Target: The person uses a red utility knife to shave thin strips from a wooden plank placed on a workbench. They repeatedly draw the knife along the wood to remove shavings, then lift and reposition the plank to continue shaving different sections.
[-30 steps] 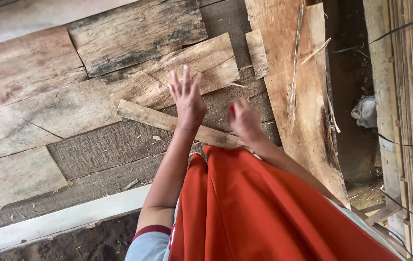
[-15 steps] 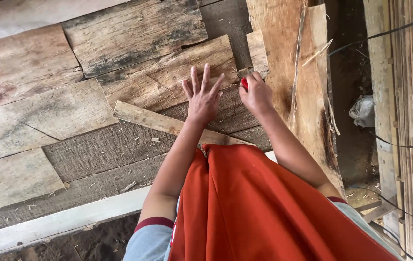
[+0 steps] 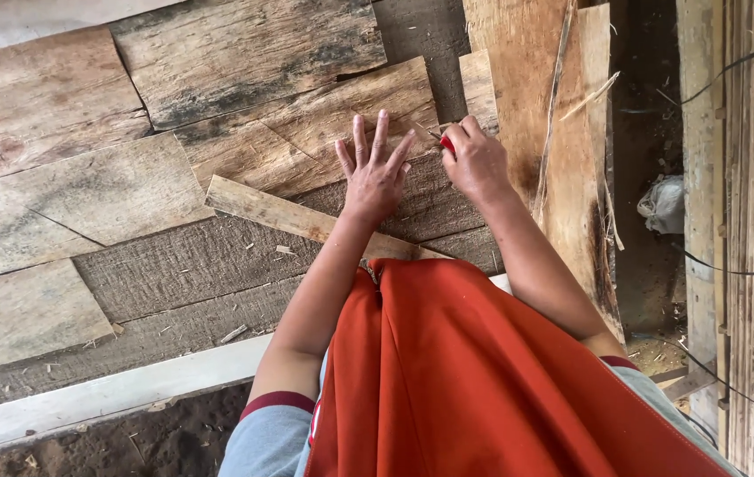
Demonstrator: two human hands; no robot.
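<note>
The right hand [image 3: 476, 162] closes over a small red object [image 3: 447, 143], hiding nearly all of it, so its kind cannot be told; the orange cloth [image 3: 474, 380] covers the narrow slat [image 3: 297, 216] at its near end and runs off the bottom edge

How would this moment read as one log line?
left hand: flat on wooden boards | right hand: shut on small red tool
</note>
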